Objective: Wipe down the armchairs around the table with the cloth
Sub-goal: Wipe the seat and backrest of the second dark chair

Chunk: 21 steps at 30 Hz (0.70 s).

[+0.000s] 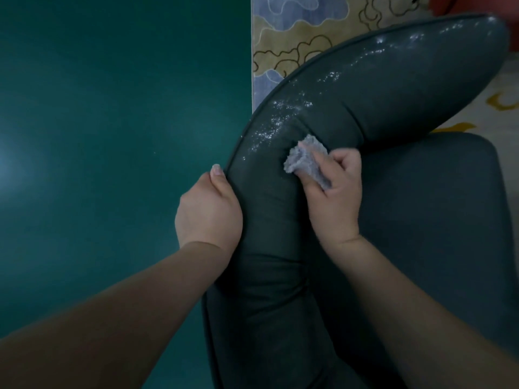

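A dark grey-green armchair [393, 88] with a curved padded backrest fills the right half of the view. White specks or droplets glisten along the backrest's top, from its far right end down to the bend. My right hand [335, 189] grips a folded grey cloth [304, 160] and presses it onto the inner face of the backrest, just below the speckled strip. My left hand [209, 211] curls around the backrest's outer piped edge to the left of the cloth, thumb on top. The seat cushion [438, 234] lies to the right of my right hand.
A dark green tabletop [112, 136] takes up the left half, its edge running close to the chair back. A patterned rug [295, 35] in blue and tan shows beyond the chair. Something red [460, 2] sits at the top right corner.
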Available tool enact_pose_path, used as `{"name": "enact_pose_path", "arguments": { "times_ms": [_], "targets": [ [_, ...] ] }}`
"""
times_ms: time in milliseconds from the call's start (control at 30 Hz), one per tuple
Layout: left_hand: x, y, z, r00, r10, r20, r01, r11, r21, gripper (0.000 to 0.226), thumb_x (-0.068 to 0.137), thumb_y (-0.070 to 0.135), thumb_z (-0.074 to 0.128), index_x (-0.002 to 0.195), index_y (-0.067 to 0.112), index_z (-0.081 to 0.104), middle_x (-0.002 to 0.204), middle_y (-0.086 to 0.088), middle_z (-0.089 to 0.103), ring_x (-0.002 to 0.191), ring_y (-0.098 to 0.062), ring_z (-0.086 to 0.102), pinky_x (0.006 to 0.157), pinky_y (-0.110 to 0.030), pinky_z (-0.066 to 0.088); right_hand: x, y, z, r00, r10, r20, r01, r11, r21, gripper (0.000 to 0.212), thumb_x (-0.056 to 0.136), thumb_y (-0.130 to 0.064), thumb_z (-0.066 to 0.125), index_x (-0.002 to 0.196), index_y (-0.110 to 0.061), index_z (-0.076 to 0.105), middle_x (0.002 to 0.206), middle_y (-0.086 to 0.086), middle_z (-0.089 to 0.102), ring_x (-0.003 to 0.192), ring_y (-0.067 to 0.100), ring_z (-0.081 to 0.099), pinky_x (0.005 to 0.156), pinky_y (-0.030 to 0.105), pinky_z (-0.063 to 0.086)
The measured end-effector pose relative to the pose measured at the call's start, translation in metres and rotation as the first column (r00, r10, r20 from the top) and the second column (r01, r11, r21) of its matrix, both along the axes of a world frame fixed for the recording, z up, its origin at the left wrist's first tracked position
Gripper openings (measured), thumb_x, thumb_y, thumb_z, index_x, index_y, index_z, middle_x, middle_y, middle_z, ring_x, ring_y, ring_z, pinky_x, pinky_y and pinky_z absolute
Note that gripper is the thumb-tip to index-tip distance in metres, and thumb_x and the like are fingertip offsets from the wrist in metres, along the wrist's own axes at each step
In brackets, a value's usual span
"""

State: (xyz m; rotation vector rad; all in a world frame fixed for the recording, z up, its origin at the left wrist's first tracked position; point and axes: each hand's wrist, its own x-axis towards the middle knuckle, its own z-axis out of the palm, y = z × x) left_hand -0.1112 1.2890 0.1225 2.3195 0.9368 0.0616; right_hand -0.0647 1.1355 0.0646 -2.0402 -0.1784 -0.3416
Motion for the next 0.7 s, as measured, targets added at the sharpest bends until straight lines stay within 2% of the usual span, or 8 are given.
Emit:
{"name": "enact_pose_path", "arguments": {
  "times_ms": [67,133,267,367,433,500,600,700],
  "targets": [
    [0.0,0.0,0.0,1.0,-0.001,-0.002,0.001,1.0,0.007,0.045,0.101,0.039,0.023,0.061,0.019,0.034,0.063,0.0,0.047,0.059,-0.024,0.042,0.061,-0.034,0.03,-0.025,0.001,-0.005,0.998,0.017,-0.055,-0.013,0.997,0.079,0.043,0.084,-0.011,0.07,0.124,-0.023,0.059,0.095,0.0,0.037,0.087,0.002,0.042,0.086,0.01,0.037],
    [0.001,0.0,-0.001,1.0,0.001,-0.004,-0.001,1.0,0.014,0.046,0.101,0.039,0.024,0.062,0.019,0.034,0.063,0.0,0.047,0.059,-0.023,0.043,0.061,-0.034,0.029,-0.035,0.0,-0.007,0.997,0.055,-0.056,-0.051,0.996,0.075,0.044,0.082,-0.008,0.071,0.123,-0.021,0.061,0.095,-0.003,0.036,0.088,0.002,0.043,0.087,0.012,0.038],
    [0.002,0.0,-0.001,1.0,0.002,-0.006,-0.002,1.0,0.023,0.046,0.101,0.039,0.023,0.063,0.018,0.037,0.063,0.0,0.047,0.06,-0.024,0.043,0.062,-0.034,0.031,0.01,0.002,0.0,1.0,0.004,-0.003,-0.004,1.0,-0.019,0.029,0.081,-0.013,0.07,0.11,-0.014,0.071,0.091,0.0,0.036,0.083,0.01,0.041,0.082,0.013,0.037],
    [0.002,0.0,-0.001,1.0,0.002,-0.005,-0.001,1.0,0.027,0.046,0.101,0.038,0.024,0.062,0.018,0.037,0.063,0.001,0.046,0.058,-0.019,0.042,0.062,-0.034,0.03,0.034,0.005,0.005,0.999,-0.046,-0.02,0.046,0.999,0.021,0.033,0.078,-0.016,0.073,0.11,-0.022,0.07,0.091,-0.002,0.037,0.084,0.01,0.042,0.084,0.012,0.037],
    [0.002,0.0,-0.001,1.0,0.0,-0.009,0.0,1.0,0.023,0.046,0.101,0.038,0.024,0.062,0.018,0.037,0.064,0.001,0.046,0.06,-0.024,0.043,0.063,-0.034,0.03,0.022,0.0,0.002,0.998,-0.054,-0.044,0.055,0.998,0.043,0.034,0.079,-0.015,0.073,0.111,-0.024,0.068,0.092,0.002,0.038,0.084,0.01,0.044,0.082,0.015,0.038],
    [0.002,0.001,0.0,1.0,-0.002,-0.015,0.002,1.0,0.016,0.046,0.101,0.039,0.023,0.063,0.017,0.037,0.065,0.001,0.047,0.066,-0.03,0.045,0.064,-0.035,0.032,-0.011,-0.005,-0.004,0.996,-0.035,-0.082,0.041,0.996,0.08,0.033,0.081,-0.012,0.072,0.113,-0.019,0.069,0.094,0.003,0.039,0.084,0.013,0.046,0.081,0.016,0.04],
    [0.002,0.0,0.001,1.0,-0.005,-0.013,0.005,1.0,0.0,0.046,0.101,0.039,0.023,0.064,0.017,0.038,0.066,-0.001,0.049,0.07,-0.033,0.047,0.064,-0.035,0.033,-0.052,-0.003,-0.01,0.988,-0.003,-0.153,0.025,0.99,0.142,0.041,0.081,-0.004,0.071,0.118,-0.023,0.066,0.095,-0.003,0.039,0.087,0.006,0.047,0.085,0.013,0.04],
    [0.002,0.0,0.001,1.0,-0.008,-0.009,0.008,1.0,-0.005,0.046,0.101,0.039,0.023,0.064,0.017,0.038,0.067,-0.002,0.049,0.07,-0.033,0.048,0.064,-0.036,0.034,-0.03,0.004,-0.003,0.986,-0.085,-0.145,0.101,0.989,0.11,0.031,0.08,-0.006,0.072,0.109,-0.018,0.07,0.093,-0.005,0.039,0.084,0.002,0.045,0.083,0.012,0.039]
  ]
}}
